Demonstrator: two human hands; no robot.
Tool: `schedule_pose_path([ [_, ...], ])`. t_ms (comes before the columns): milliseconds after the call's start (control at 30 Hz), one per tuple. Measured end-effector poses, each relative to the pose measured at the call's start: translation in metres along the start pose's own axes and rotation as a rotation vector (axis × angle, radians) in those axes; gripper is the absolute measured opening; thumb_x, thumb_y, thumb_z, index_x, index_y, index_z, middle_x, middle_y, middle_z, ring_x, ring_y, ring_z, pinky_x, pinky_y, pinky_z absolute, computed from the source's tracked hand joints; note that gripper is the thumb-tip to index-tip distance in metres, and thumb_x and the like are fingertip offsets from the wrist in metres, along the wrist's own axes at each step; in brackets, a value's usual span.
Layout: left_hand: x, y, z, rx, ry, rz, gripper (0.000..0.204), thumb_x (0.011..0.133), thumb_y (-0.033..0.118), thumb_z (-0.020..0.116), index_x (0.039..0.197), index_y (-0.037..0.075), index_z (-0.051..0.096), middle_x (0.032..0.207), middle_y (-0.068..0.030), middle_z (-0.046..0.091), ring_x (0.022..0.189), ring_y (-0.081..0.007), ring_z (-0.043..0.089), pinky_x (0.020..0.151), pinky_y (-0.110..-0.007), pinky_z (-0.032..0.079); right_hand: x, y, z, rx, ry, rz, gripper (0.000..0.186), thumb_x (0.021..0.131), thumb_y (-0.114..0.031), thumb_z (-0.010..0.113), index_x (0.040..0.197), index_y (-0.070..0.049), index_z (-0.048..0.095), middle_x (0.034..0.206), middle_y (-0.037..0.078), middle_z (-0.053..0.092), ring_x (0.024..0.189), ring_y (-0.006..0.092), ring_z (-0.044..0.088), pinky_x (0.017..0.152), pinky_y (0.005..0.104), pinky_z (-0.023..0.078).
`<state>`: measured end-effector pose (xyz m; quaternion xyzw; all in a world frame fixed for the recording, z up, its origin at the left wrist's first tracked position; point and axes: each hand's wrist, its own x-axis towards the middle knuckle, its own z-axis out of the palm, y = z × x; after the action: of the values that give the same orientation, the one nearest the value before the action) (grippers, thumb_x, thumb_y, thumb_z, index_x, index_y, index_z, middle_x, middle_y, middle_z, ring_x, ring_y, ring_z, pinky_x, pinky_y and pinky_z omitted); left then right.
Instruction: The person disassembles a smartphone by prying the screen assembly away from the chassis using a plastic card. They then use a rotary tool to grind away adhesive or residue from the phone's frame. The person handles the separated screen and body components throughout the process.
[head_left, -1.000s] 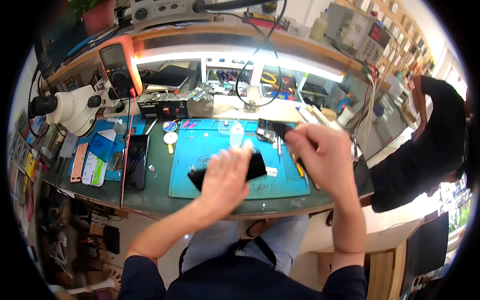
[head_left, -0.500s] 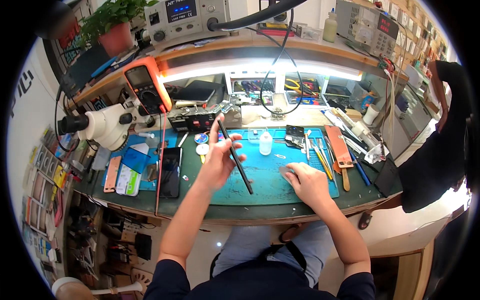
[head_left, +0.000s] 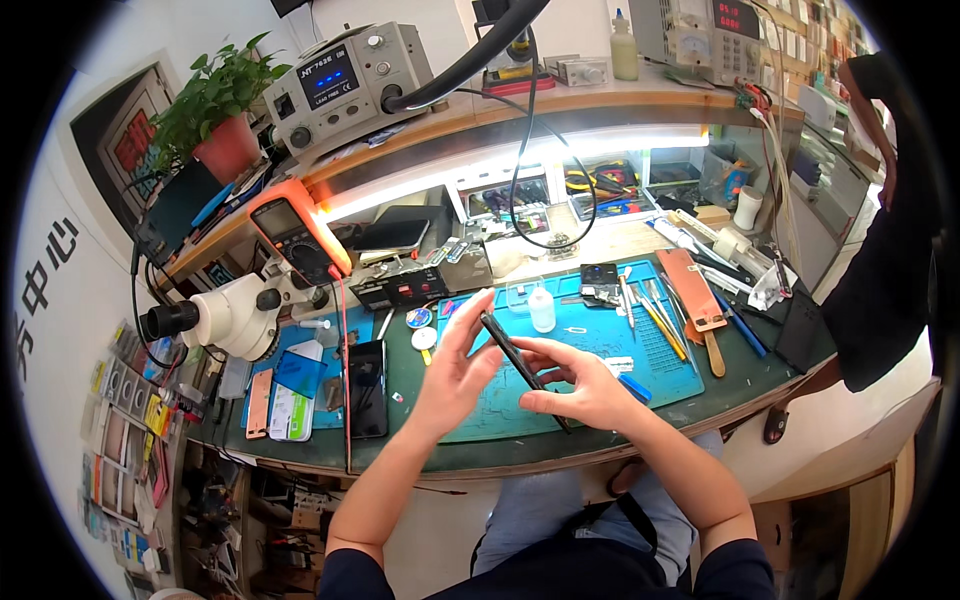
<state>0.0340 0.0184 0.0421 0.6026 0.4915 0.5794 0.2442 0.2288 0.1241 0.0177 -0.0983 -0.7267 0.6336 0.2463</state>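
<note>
One slim blk device slants upper-L to lower-R, L hand grasping it from L, R hand equally close on R side, fingers curled, can't tell if gripping.

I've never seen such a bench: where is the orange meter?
In the head view, the orange meter is left of centre, just above and right of the white microscope.
</note>
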Motion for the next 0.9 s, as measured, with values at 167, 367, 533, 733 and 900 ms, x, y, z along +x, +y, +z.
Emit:
schedule_pose_path([
  [167, 0.008, 0.023, -0.020, 0.019, -0.054, -0.190, 0.046, 0.102, 0.003, 0.050, 0.149, 0.001, 0.050, 0.157, -0.0171, 0.042, 0.140, -0.0232, 0.047, 0.113, -0.038, 0.045, 0.002, 0.008, 0.006, 0.011, 0.023, -0.059, 0.079, 0.084, -0.035, 0.085, 0.151, -0.009, 0.051, 0.134, 0.011, 0.062, 0.122, 0.0202, 0.059, 0.101, 0.0356, 0.050],
  [367, 0.012, 0.032, -0.022, 0.021, -0.061, -0.181, 0.048, 0.095, -0.003, 0.053, 0.142, 0.001, 0.057, 0.160, -0.0233, 0.039, 0.146, -0.0256, 0.042, 0.117, -0.036, 0.037, 0.003, 0.008, 0.008, -0.052, 0.048, -0.143, 0.081, 0.082, -0.035, 0.086, 0.151, -0.010, 0.051, 0.135, 0.011, 0.060, 0.121, 0.0216, 0.059, 0.100, 0.0361, 0.050],
  [533, 0.012, 0.033, -0.020, 0.097, -0.086, -0.166, 0.053, 0.092, -0.011, 0.046, 0.143, -0.002, 0.055, 0.161, -0.0169, 0.038, 0.141, -0.0231, 0.047, 0.110, -0.037, 0.048, 0.001, 0.009, 0.010, -0.138, 0.078, -0.205, 0.084, 0.080, -0.032, 0.088, 0.151, -0.010, 0.050, 0.134, 0.011, 0.059, 0.119, 0.0227, 0.059, 0.098, 0.0373, 0.051],
  [733, 0.012, 0.056, -0.012, 0.281, -0.138, -0.101, 0.058, 0.085, -0.014, 0.047, 0.141, -0.001, 0.058, 0.158, -0.0199, 0.041, 0.140, -0.0228, 0.048, 0.109, -0.033, 0.047, -0.006, 0.004, 0.008, -0.146, 0.070, -0.208, 0.089, 0.079, -0.029, 0.089, 0.154, -0.011, 0.045, 0.135, 0.012, 0.058, 0.118, 0.0245, 0.059, 0.099, 0.0384, 0.051],
  [900, 0.010, 0.063, 0.008, 0.290, -0.060, -0.069, 0.051, 0.083, -0.007, 0.053, 0.132, 0.000, 0.060, 0.154, -0.0222, 0.047, 0.128, -0.0258, 0.059, 0.097, -0.035, 0.054, -0.009, -0.005, 0.010, -0.133, 0.102, -0.218, 0.087, 0.080, -0.028, 0.088, 0.153, -0.007, 0.044, 0.137, 0.016, 0.056, 0.124, 0.0260, 0.059, 0.099, 0.0392, 0.052],
])
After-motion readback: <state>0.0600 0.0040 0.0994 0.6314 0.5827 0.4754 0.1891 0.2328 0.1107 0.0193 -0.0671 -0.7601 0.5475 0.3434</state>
